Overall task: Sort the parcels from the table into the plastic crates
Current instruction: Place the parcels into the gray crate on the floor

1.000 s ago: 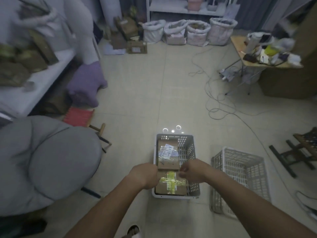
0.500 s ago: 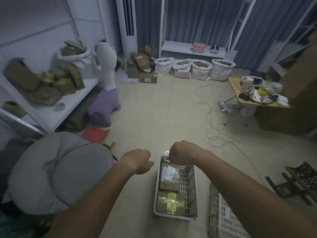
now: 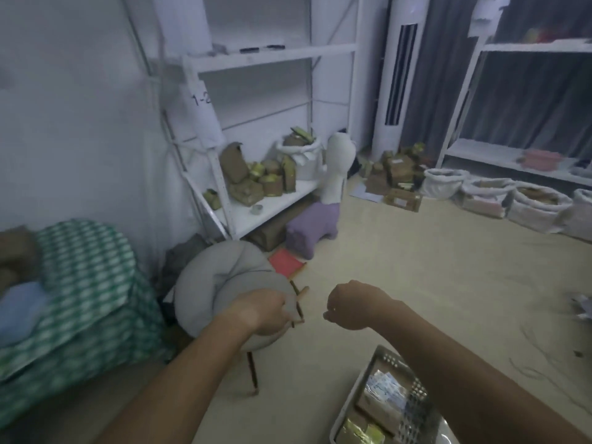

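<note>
both hands lifted off crate (image 3: pixel 378 357), view swung up-left toward shelf (image 3: pixel 275 203) | left grip (image 3: pixel 262 310) curled, empty | right grip (image 3: pixel 349 304) curled, empty | parcels (image 3: pixel 381 395) lie in crate on floor, bottom edge | drop looks done, next parcel fetch likely

Head camera looks forward and down, toward the shelving (image 3: pixel 256 200) at left.

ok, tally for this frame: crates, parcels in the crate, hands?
Plastic crate: 1
Parcels in it: 2, the labelled parcel and the yellow-taped parcel
Hands: 2, the left hand and the right hand, both empty
Total: 5
</note>
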